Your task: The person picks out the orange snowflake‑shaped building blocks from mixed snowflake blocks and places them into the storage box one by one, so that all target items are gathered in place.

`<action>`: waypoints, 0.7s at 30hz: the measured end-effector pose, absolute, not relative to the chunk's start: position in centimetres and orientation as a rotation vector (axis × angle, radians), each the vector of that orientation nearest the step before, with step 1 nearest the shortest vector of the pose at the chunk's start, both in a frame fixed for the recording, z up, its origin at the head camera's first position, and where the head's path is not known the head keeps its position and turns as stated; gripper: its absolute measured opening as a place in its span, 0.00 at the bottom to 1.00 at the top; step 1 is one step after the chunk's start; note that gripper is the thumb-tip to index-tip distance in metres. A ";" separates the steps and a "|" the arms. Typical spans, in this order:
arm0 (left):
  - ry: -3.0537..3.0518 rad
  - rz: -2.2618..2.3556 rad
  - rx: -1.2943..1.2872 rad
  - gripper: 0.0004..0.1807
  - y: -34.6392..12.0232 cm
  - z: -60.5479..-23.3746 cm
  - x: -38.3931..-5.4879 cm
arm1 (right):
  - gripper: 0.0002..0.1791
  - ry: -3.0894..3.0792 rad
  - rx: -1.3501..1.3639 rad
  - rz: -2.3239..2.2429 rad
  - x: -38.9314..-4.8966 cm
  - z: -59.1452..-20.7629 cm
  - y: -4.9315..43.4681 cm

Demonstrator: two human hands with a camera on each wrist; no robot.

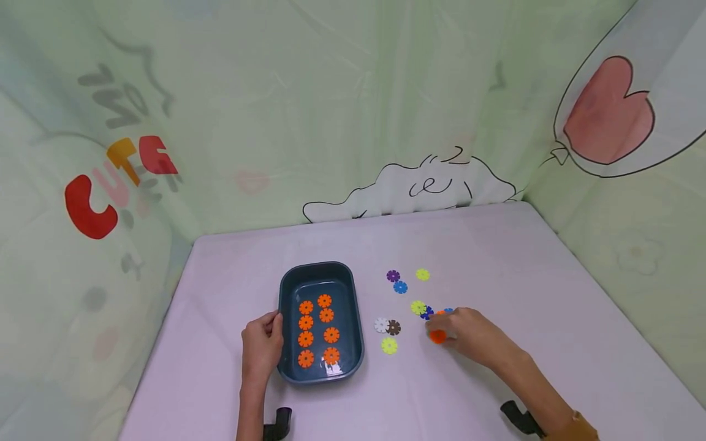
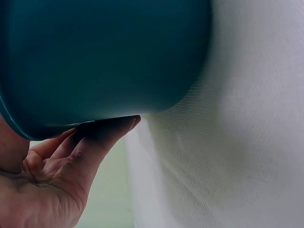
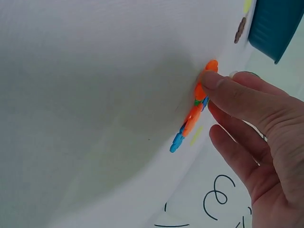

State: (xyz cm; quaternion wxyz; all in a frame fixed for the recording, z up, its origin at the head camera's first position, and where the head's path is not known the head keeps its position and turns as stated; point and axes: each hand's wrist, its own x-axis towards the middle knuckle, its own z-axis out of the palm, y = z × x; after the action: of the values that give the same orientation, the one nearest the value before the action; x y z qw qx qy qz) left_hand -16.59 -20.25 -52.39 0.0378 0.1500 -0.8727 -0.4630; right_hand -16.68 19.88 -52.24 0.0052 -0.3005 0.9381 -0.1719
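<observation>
A dark blue rectangular tray [image 1: 357, 361] holds two columns of orange snowflake-shaped plastic discs [image 1: 306, 322]. My left hand [image 1: 262, 344] grips the tray's left rim; in the left wrist view, the fingers [image 2: 95, 147] lie against its outer wall. To the right of the tray, my right hand [image 1: 473, 334] pinches an orange disc [image 1: 438, 336] between thumb and fingers, low over the table. Under and beyond this hand lie another orange disc [image 3: 192, 119] and a light blue disc [image 3: 177, 141], partly covered in the head view. A dark blue disc [image 1: 426, 313] overlaps a yellow one [image 1: 418, 307] by the fingertips.
Between tray and right hand lie a white disc [image 1: 381, 325], a brown disc [image 1: 393, 327] and a yellow disc [image 1: 389, 346]. Farther back are purple [image 1: 393, 276], blue [image 1: 400, 287] and yellow [image 1: 422, 274] discs. Printed curtains [image 1: 342, 122] stand around the pale table [image 1: 231, 263].
</observation>
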 end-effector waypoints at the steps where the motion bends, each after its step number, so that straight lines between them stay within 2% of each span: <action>1: -2.678 -1.420 0.460 0.20 -20.2 -52.4 -16.6 | 0.22 2.942 -0.938 -0.529 -16.7 -52.3 19.8; 10: -2.676 -1.418 0.452 0.19 -20.3 -52.4 -16.5 | 0.18 2.963 -0.983 -0.495 -16.8 -52.6 19.6; 21: -2.677 -1.426 0.454 0.19 -20.3 -52.3 -16.6 | 0.19 2.937 -0.788 -0.468 -17.4 -52.2 18.9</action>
State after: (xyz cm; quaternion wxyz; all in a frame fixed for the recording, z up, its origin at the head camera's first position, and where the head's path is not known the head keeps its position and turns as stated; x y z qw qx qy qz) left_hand -16.57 -20.25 -52.35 0.0373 0.1479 -0.8722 -0.4648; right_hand -17.37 18.92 -52.20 0.0326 -0.2559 0.9541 -0.1519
